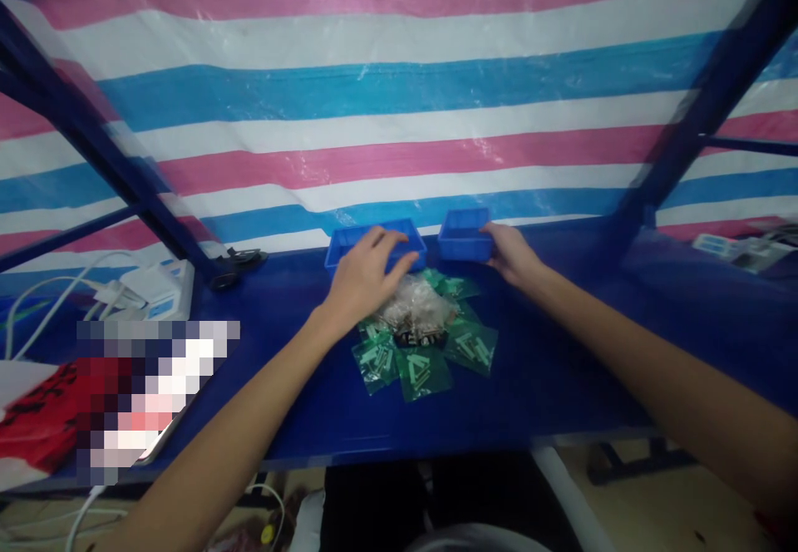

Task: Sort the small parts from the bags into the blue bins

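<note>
My right hand (509, 254) grips the right wall of a small blue plastic bin (465, 248), thumb and fingers on its rim. My left hand (371, 273) is over the near edge of a wider blue plastic tray (337, 251), thumb and fingers apart, with nothing visible between them. Just below my left hand lies a clear plastic bag (417, 303) with small metal parts at its lower end. Around it are several small green-tinted bags, one (422, 372) in front and another (472, 347) to the right, with pale, slim pieces like screws inside.
A blue table (529, 386) carries everything. At left are a white power strip (174, 290) with cables, a red bag (56, 415) and a pixelated patch. Blue posts (679, 120) stand on both sides before a striped plastic sheet (399, 95).
</note>
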